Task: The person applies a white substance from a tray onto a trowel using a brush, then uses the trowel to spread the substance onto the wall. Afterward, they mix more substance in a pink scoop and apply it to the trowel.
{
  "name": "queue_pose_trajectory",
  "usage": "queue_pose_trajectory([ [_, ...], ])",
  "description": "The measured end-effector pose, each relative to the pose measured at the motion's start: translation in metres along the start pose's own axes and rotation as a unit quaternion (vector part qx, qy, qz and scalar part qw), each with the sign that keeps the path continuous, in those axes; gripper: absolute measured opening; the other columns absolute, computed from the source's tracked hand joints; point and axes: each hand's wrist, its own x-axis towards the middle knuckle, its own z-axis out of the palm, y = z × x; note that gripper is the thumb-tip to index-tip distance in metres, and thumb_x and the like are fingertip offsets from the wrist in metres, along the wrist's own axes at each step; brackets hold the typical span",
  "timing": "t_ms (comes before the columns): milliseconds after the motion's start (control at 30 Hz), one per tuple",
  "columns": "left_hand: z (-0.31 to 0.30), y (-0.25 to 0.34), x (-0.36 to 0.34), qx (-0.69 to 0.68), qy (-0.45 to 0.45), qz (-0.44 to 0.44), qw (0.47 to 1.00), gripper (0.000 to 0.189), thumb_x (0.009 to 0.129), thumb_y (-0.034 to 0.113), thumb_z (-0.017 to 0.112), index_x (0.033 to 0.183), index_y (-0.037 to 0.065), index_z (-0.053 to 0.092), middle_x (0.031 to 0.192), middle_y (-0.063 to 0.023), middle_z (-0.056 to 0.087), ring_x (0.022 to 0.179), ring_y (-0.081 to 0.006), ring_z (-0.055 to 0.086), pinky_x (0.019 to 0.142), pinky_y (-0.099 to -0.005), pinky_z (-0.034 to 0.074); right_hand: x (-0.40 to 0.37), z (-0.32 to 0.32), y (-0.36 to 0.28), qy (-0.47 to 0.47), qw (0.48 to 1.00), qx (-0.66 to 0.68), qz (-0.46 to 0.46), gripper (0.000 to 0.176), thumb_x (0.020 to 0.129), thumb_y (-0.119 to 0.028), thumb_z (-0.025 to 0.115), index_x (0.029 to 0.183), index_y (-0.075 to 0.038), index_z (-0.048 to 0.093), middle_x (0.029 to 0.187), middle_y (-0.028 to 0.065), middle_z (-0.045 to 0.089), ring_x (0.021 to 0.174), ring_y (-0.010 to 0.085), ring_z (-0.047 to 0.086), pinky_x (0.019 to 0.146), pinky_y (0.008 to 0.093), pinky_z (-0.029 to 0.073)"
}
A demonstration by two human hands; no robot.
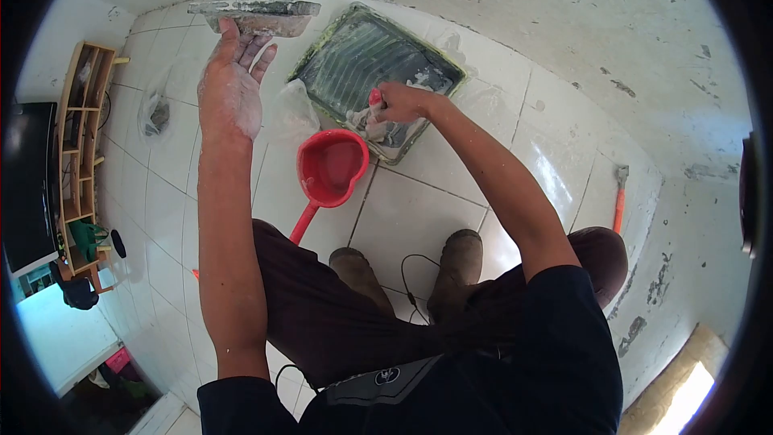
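Note:
My left hand [232, 89], dusted with white powder, holds a wide flat putty blade [258, 18] near the wall, thumb against it and fingers partly curled. Grey-white smears cover the blade. My right hand [403, 103] is closed around a red-ended handle [375, 97] over the near right part of a paint tray. The working end of this tool is hard to make out amid pale putty [366, 122]. The black ribbed paint tray [342, 60] has a crusted yellowish rim and lies on the floor. A red plastic dipper [332, 163] stands just in front of it.
A crumpled clear plastic bag [294, 109] lies beside the tray, another bag [157, 115] further left. A hammer-like tool with an orange handle [619, 201] rests by the right wall. Wooden shelving [80, 141] and a television [28, 181] stand at left. A thin cable [409, 278] runs between my boots.

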Motion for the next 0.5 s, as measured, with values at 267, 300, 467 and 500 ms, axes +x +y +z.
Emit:
queue_pose_trajectory([
  [267,0.018,-0.002,-0.007,0.000,-0.013,-0.004,1.000,0.061,0.101,0.041,0.063,0.136,-0.007,0.048,0.123,-0.0142,0.058,0.114,-0.0240,0.058,0.100,-0.0374,0.051,-0.020,0.000,-0.005,0.019,0.999,0.001,0.039,0.048,0.078,-0.039,0.079,0.086,0.007,0.068,0.090,0.0308,0.068,0.095,0.0455,0.067,0.085,0.0490,0.053],
  [300,0.018,-0.002,-0.006,-0.001,-0.017,-0.002,1.000,0.062,0.101,0.041,0.062,0.136,-0.008,0.048,0.122,-0.0146,0.058,0.115,-0.0244,0.058,0.100,-0.0376,0.051,-0.023,-0.001,-0.007,0.016,0.999,0.001,0.037,0.048,0.078,-0.039,0.079,0.086,0.007,0.068,0.090,0.0308,0.068,0.095,0.0455,0.067,0.085,0.0490,0.053],
  [467,0.023,0.000,-0.007,-0.029,-0.052,-0.016,0.998,0.054,0.100,0.037,0.065,0.136,0.001,0.048,0.126,-0.0104,0.055,0.115,-0.0210,0.054,0.103,-0.0348,0.046,-0.037,0.011,-0.012,0.102,0.982,-0.027,0.155,0.045,0.080,-0.034,0.076,0.090,0.009,0.067,0.093,0.0321,0.068,0.098,0.0459,0.067,0.085,0.0501,0.054],
  [500,0.024,-0.002,-0.005,-0.037,-0.062,-0.015,0.997,0.054,0.100,0.038,0.065,0.136,0.001,0.048,0.125,-0.0102,0.056,0.115,-0.0211,0.054,0.103,-0.0350,0.046,-0.037,0.018,-0.012,0.101,0.982,-0.029,0.154,0.045,0.080,-0.034,0.076,0.090,0.009,0.067,0.093,0.0321,0.068,0.098,0.0459,0.067,0.085,0.0501,0.054],
])
